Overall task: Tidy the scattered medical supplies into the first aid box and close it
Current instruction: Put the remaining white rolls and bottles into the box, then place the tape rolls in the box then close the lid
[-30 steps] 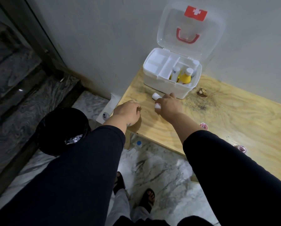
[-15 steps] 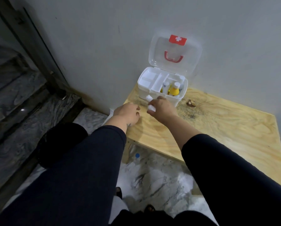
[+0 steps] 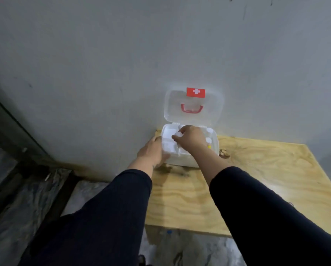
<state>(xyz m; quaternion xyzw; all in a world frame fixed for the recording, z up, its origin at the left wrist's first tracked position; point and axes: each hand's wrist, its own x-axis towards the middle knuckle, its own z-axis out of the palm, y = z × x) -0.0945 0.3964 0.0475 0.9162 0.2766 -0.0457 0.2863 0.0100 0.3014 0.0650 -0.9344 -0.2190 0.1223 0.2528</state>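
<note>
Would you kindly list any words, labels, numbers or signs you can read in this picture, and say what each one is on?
No words or numbers can be read anywhere.
White cross on a red patch: a sign, not text, on the open clear lid of the first aid box.
Bottles inside the box: mostly hidden behind the right hand, and any label is too blurred to read.

The right hand [image 3: 189, 139] hides most of the box's compartments [image 3: 168, 145].
</note>
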